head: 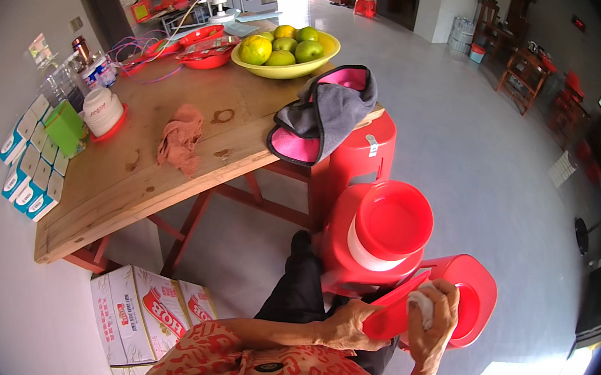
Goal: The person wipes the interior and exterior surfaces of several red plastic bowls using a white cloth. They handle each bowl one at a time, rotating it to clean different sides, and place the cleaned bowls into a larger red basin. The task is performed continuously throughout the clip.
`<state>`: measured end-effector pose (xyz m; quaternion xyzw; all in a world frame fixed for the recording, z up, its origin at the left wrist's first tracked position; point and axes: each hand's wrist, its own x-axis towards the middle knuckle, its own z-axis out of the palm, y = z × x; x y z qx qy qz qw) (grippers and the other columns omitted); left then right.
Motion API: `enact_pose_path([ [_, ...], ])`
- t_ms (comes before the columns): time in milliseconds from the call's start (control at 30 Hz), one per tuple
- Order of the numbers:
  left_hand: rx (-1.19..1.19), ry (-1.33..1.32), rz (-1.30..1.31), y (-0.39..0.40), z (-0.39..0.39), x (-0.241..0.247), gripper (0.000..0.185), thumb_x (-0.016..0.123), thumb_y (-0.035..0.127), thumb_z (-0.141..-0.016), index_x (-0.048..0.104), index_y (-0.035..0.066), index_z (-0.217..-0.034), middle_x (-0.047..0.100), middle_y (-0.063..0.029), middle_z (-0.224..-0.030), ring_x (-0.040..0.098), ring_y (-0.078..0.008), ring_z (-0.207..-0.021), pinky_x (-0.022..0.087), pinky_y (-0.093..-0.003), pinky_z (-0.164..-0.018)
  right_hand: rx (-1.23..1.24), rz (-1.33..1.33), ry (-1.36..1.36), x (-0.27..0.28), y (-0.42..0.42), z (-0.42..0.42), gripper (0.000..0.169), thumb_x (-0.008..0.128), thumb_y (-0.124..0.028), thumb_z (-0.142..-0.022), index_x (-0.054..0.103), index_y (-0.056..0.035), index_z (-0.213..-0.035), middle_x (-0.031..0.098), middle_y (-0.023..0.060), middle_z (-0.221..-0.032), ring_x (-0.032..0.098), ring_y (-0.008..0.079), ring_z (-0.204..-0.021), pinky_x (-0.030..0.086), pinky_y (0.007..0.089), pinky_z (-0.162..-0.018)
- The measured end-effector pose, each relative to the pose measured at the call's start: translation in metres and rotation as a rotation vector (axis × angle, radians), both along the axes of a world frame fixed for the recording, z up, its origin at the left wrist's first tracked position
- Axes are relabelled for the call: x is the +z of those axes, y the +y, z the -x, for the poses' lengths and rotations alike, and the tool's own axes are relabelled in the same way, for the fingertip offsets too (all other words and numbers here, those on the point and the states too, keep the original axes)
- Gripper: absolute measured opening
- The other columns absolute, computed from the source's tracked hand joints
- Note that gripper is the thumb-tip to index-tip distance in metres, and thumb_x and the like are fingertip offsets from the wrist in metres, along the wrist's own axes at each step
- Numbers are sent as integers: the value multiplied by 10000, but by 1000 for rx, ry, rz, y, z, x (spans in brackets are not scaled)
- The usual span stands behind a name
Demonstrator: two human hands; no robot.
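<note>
My left hand (355, 327) grips the lower side of a red plastic plate (389, 315), which is tilted up over my lap. In my right hand (437, 314) is a crumpled white cloth or tissue (422, 307), pressed near the plate's rim. Another red plate (466, 313) lies on the red plastic stool (482, 275) beyond my right hand. In front of me, a second red stool (350, 215) carries a stack with a red dish (395, 218) on top and white ware (371, 251) beneath it.
A wooden table (242, 114) at the left bears a grey and pink cloth (331, 116), a yellow fruit bowl (291, 70), a reddish rag (181, 140), stacked white bowls (102, 109) and tissue packs (31, 162). Cardboard cartons (147, 314) stand below its near end.
</note>
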<state>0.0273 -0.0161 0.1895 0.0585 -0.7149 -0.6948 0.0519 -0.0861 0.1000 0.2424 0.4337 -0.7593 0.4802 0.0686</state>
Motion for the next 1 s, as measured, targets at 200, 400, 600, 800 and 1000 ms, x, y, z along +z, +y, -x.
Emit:
enact_pose_path([
  [200,-22,233,204,1,1,-16,493,787,196,-667,596,51,-1098,678,-150,-902,660,-332,-811,530,-360,-727,177,72,-500,-4,20,41,213,628,-14,-673,602,-18,-885,595,132,-1111,584,206,-945,479,327,-777],
  [400,-172,78,95,-11,5,8,571,802,225,-652,582,19,-1137,667,-176,-982,656,-307,-878,513,-356,-779,345,1,-281,-7,22,51,250,663,-22,-638,600,-39,-879,589,112,-894,577,237,-784,469,354,-668],
  [600,18,82,195,2,12,0,505,813,190,-691,585,35,-1114,667,-168,-922,670,-242,-883,510,-324,-774,262,-136,238,4,7,16,308,721,-2,-608,554,-53,-861,554,136,-931,523,325,-753,448,421,-625],
  [800,127,207,148,7,16,-20,519,733,133,-670,568,28,-1150,662,-188,-810,671,-293,-771,511,-343,-703,211,-4,112,2,-3,9,199,662,15,-602,612,-39,-786,503,147,-1067,530,273,-883,453,378,-743],
  [1000,81,142,64,-4,6,0,620,744,177,-676,529,27,-1238,676,-185,-905,671,-231,-824,505,-334,-776,144,30,-139,-5,4,26,240,646,-220,-745,597,-11,-853,534,113,-992,539,247,-872,447,353,-778],
])
